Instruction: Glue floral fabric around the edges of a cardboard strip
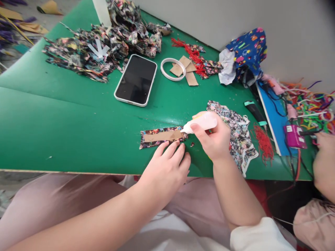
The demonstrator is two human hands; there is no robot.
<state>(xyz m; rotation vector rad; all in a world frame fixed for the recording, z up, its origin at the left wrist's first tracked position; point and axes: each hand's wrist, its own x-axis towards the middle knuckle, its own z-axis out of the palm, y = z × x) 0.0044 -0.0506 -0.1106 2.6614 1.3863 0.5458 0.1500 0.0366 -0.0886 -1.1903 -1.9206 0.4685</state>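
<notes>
A strip of brown cardboard (162, 136) lies on a dark floral fabric strip (146, 144), whose long edges show on both sides of it. My left hand (170, 162) rests on the near edge of the fabric, its fingers stretched out and palm down. A white glue bottle (205, 121) is gripped in my right hand (216, 139), tilted so its nozzle points down at the right end of the cardboard. Whether the tip touches cannot be made out. Behind my right hand lies a larger piece of floral fabric (238, 129).
On the green table (65, 132) lie a phone (137, 79), a white tape roll (163, 71), cardboard pieces (192, 79) and piled floral fabric (86, 52). At right are red threads (263, 143), a box cutter (255, 112), a purple device (295, 136) with cables, and another person's hand (326, 150).
</notes>
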